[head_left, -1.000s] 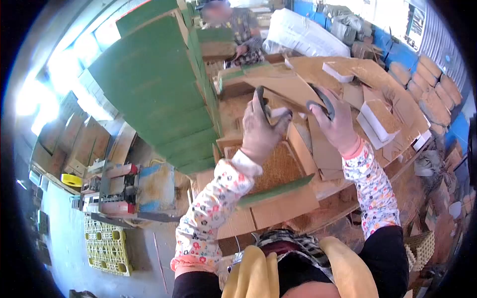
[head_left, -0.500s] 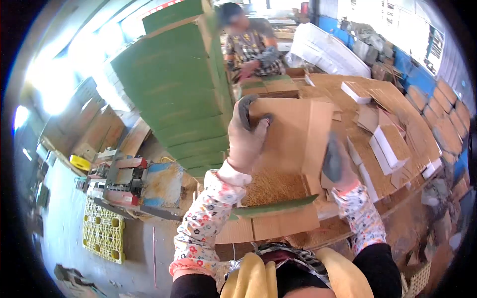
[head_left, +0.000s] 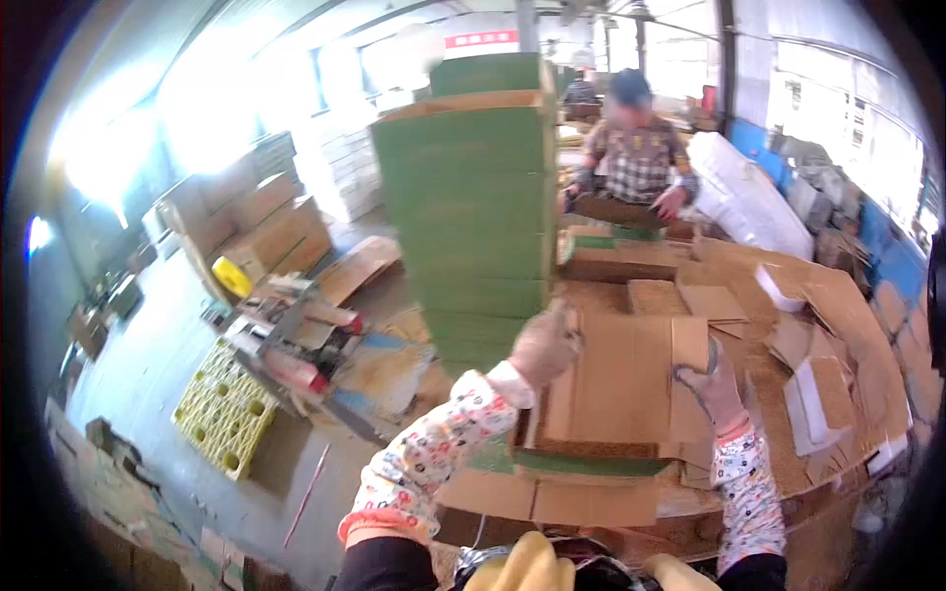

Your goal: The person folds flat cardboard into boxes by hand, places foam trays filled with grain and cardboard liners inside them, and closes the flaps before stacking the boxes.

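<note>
The right hand (head_left: pixel 711 379) pinches the right edge of the card (head_left: pixel 626 379), with its thumb and fingers around it. The left hand (head_left: pixel 547 347) is curled by the far left corner; blur hides its fingertips, so one cannot tell if it pinches there. The card is over the box (head_left: pixel 591 464) on the worktop (head_left: pixel 867 355), close in front of the person.

The card could bend or get stuck. One hand might push harder than the other, and a corner could catch on the box's side. It might fold at its crease, near the right edge, if the hands squeeze inward. A loose pinch could let that side slip.

The card lies nearly flat. One edge faces the person, and the crease runs away toward the far side. It looks a bit longer from left to right, but the round lens makes its long way hard to judge. The green stack (head_left: pixel 468 207) stands tall just past the left hand.
</note>
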Demonstrator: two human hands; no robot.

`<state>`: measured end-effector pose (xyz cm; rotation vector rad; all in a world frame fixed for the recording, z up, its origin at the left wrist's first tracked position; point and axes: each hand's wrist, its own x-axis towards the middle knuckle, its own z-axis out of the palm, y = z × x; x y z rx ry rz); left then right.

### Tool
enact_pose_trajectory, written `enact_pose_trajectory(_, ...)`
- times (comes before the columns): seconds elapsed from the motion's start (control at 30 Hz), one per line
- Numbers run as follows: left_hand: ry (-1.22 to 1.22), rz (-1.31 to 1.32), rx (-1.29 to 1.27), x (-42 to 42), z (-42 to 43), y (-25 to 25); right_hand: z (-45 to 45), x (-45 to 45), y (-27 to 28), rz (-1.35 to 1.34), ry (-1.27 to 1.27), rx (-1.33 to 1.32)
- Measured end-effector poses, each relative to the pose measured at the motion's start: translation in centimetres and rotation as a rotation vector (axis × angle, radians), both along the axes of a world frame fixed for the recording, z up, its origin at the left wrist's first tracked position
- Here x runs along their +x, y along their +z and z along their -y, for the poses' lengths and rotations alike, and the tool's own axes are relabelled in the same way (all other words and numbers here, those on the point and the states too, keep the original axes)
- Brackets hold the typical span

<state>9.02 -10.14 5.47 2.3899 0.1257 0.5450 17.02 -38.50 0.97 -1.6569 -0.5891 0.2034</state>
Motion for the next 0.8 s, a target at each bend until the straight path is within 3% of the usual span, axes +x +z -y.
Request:
enact_pose_trajectory(0.03,-0.053,-0.059,0.23,2.5,-2.3,-6.3,-1.2,-0.9,-1.6,0.156,-0.072,-0.268)
enact_pose_trajectory(0.1,0.033,-0.141,0.372,2.4,-1.5,-10.8,-4.4,-2.1,-4.0,0.519,-0.195,-0.794)
enact_pose_trajectory(0.13,0.076,-0.307,0.278,1.5,0.2,-6.5,-6.6,-4.6,-1.7,0.356,-0.147,-0.958)
enact_pose_trajectory(0.17,-0.032,-0.173,0.391,-1.4,1.6,-2.5,-6.0,-2.5,-5.4,0.387,-0.052,-0.857)
enact_pose_trajectory(0.2,-0.101,-0.063,0.491,-2.4,3.2,-4.4,-5.3,-0.3,-9.0,0.409,0.049,-0.758)
enact_pose_trajectory(0.23,-0.16,0.053,0.595,-3.4,4.8,-6.2,-4.9,-0.1,-8.8,0.783,0.089,-0.985)
enact_pose_trajectory(0.27,-0.178,-0.29,0.581,-2.0,5.5,-9.6,-5.5,-1.3,-7.1,0.699,0.04,-1.046)
enact_pose_trajectory(0.3,-0.262,-0.42,0.532,-2.4,6.9,-10.6,-6.1,-2.6,-5.3,0.614,-0.011,-1.108)
enact_pose_trajectory(0.33,-0.315,-0.451,0.479,-2.7,7.6,-10.8,-6.8,-3.8,-3.5,0.532,-0.061,-1.172)
enact_pose_trajectory(0.43,-0.369,-0.417,0.376,-1.7,8.2,-9.8,-9.3,-8.5,1.9,0.909,0.139,-1.341)
enact_pose_trajectory(0.47,-0.373,-0.386,0.347,-1.4,7.9,-9.0,-6.0,-0.9,-9.6,1.289,0.109,-1.5)
enact_pose_trajectory(0.5,-0.375,-0.345,0.308,-1.2,7.6,-7.9,-5.6,0.6,-11.2,0.724,0.476,-1.531)
enact_pose_trajectory(0.57,-0.337,-0.201,0.231,-1.1,5.7,-5.3,-8.1,0.5,-4.9,0.52,0.654,-1.523)
enact_pose_trajectory(0.67,-0.219,0.186,0.079,-2.3,0.0,-0.8,-8.5,-1.5,4.3,0.566,0.422,-0.385)
enact_pose_trajectory(0.73,-0.112,0.384,-0.056,-4.0,-4.7,-0.6,-0.1,4.5,-1.5,0.245,0.004,-0.187)
enact_pose_trajectory(0.77,-0.064,0.362,-0.203,-4.6,-6.7,-2.5,2.6,5.3,-2.3,0.007,0.052,-0.232)
enact_pose_trajectory(0.8,-0.054,0.217,-0.508,-4.9,-7.4,-6.2,4.6,5.9,-2.9,-0.229,0.103,-0.242)
